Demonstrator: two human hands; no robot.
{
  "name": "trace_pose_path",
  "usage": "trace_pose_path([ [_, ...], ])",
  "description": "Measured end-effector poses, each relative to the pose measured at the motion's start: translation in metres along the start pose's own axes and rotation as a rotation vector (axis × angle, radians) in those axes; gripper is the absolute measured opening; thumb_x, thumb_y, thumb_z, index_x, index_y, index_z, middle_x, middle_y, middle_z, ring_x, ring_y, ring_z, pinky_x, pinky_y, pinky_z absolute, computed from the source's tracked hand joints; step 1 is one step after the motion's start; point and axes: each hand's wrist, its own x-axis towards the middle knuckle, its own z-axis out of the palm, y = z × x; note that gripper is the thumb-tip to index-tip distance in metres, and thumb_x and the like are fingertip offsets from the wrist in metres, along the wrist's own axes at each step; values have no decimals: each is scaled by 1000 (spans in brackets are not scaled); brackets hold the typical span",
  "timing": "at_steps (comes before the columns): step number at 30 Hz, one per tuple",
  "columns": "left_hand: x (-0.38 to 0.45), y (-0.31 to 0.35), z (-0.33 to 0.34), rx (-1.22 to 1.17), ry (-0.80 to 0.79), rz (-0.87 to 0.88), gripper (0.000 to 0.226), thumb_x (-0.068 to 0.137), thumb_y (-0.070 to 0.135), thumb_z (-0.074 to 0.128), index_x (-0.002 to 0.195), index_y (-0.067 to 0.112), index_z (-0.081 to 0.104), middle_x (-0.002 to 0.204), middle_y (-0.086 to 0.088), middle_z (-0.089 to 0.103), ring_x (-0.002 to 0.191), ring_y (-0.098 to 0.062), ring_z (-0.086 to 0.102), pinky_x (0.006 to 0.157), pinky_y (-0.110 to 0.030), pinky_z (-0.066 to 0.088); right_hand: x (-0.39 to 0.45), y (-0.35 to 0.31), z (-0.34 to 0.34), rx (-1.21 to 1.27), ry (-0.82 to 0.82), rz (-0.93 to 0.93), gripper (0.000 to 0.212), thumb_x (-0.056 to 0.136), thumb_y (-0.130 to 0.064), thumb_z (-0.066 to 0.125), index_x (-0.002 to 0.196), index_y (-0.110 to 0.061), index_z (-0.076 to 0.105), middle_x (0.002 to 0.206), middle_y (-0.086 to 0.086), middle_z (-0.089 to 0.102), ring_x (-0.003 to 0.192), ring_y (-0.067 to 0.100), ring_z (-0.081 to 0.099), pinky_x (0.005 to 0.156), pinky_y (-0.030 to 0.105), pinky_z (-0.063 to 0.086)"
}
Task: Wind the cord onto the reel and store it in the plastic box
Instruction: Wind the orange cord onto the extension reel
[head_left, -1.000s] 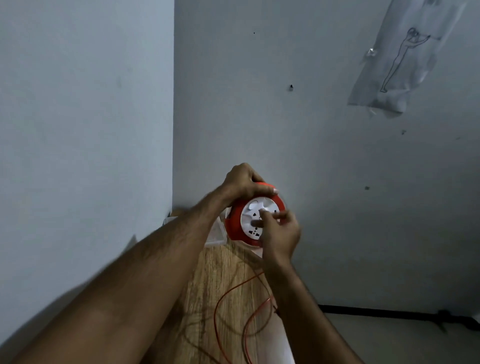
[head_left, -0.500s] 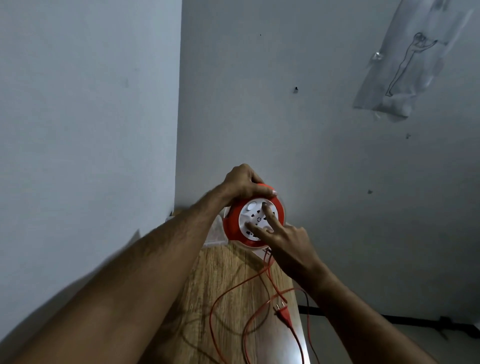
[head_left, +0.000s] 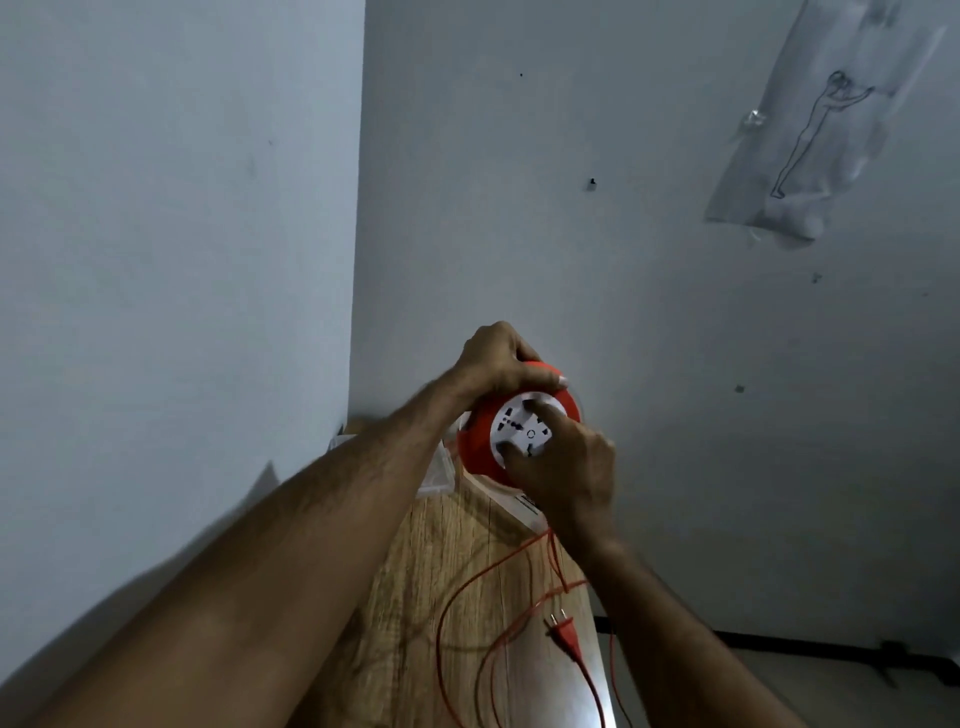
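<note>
— Both hands are on the reel (head_left: 480, 441), yes? Which does what?

— Left hand (head_left: 496, 361) is curled over the top of the orange rim, gripping it, thumb tip showing at the right edge. Right hand (head_left: 563, 467) comes up from below with its fingers curled onto the white socket face (head_left: 522, 431), fingertips pressed into it. The reel is held up off the wooden table (head_left: 441, 597), at its far end, near the corner of the room.

— Start close to the camera, then. What lies nearest?

— Two bare forearms, and between them the loose orange cord (head_left: 441, 623), running in loops over the wood grain. Its plug (head_left: 563, 631) (two pins, orange body) lies near the table's right edge, pins pointing away from the camera. One strand hangs over that edge.

— Any writing?

— A small dark label sits on the pale strip (head_left: 511, 506) just under the right hand; too blurred to read. The socket face has dark pin holes and a small ring mark, no legible text.

— And the plastic box?

— A clear container (head_left: 434, 475) shows at the far left of the table, just behind the left forearm and mostly hidden by it. What it holds, I cannot tell.

— Room to move?

— The table is narrow: wall close along its left side, open floor off the right edge. Beyond the reel stands the grey back wall (head_left: 623, 286), with a sheet bearing a line drawing of a figure (head_left: 815, 135) taped high at right, and a dark skirting strip (head_left: 779, 647) at the floor.
</note>
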Motion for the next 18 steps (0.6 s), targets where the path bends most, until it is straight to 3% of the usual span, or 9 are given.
trace_pose_path([
  [3, 0, 5, 3, 40, 28, 19, 41, 69, 56, 90, 90, 21, 87, 84, 4, 82, 72, -8, 76, 71, -30, 64, -7, -21, 12, 285, 157, 452, 58, 74, -45, 86, 122, -19, 68, 113, 2, 74, 94, 14, 71, 79, 25, 60],
  [6, -2, 5, 10, 51, 74, 30, 45, 69, 55, 90, 94, 19, 86, 88, 1, 83, 76, -10, 77, 70, -27, 63, -5, -38, 17, 636, 250, 993, 60, 72, -42, 89, 121, -20, 64, 116, 5, 70, 103, 23, 71, 83, 42, 63],
  [8, -4, 4, 16, 66, 78, 53, 45, 70, 52, 90, 98, 18, 86, 93, 0, 83, 79, -10, 77, 71, -25, 62, 4, -46, 18, 972, 315, 1367, 64, 73, -40, 88, 123, -17, 56, 115, 9, 66, 99, 28, 70, 81, 51, 62],
  [10, -6, 4, 20, 73, 64, 78, 45, 70, 52, 90, 99, 18, 85, 96, -1, 83, 79, -10, 77, 74, -28, 64, 14, -49, 17, 1335, 432, 1614, 76, 74, -38, 88, 132, -24, 41, 119, 13, 58, 90, 31, 70, 73, 55, 63],
  [12, -5, 4, 21, 50, 58, 78, 45, 70, 52, 91, 99, 18, 85, 96, -2, 83, 79, -11, 78, 72, -28, 64, 22, -45, 16, 1563, 526, 1732, 82, 75, -33, 89, 137, -24, 34, 118, 16, 57, 81, 31, 71, 64, 48, 63],
  [14, -3, 5, 17, 23, 50, 61, 43, 70, 52, 91, 97, 18, 86, 93, -1, 83, 77, -11, 78, 69, -27, 64, 24, -43, 9, 1613, 462, 1742, 78, 78, -29, 87, 137, -12, 40, 108, 22, 66, 71, 28, 74, 58, 38, 63],
  [16, -1, 6, 11, -24, 48, 45, 40, 71, 49, 91, 95, 18, 86, 90, -1, 83, 73, -10, 78, 69, -29, 65, 19, -48, -4, 1563, 321, 1651, 59, 83, -27, 83, 124, -4, 49, 94, 25, 73, 69, 25, 74, 50, 31, 60],
  [18, -2, 5, 7, -75, 60, 28, 37, 73, 45, 91, 94, 16, 85, 88, -1, 82, 70, -11, 78, 69, -31, 66, 11, -52, -18, 1292, 220, 1446, 34, 89, -25, 78, 107, -5, 57, 86, 17, 77, 66, 21, 74, 44, 31, 58],
])
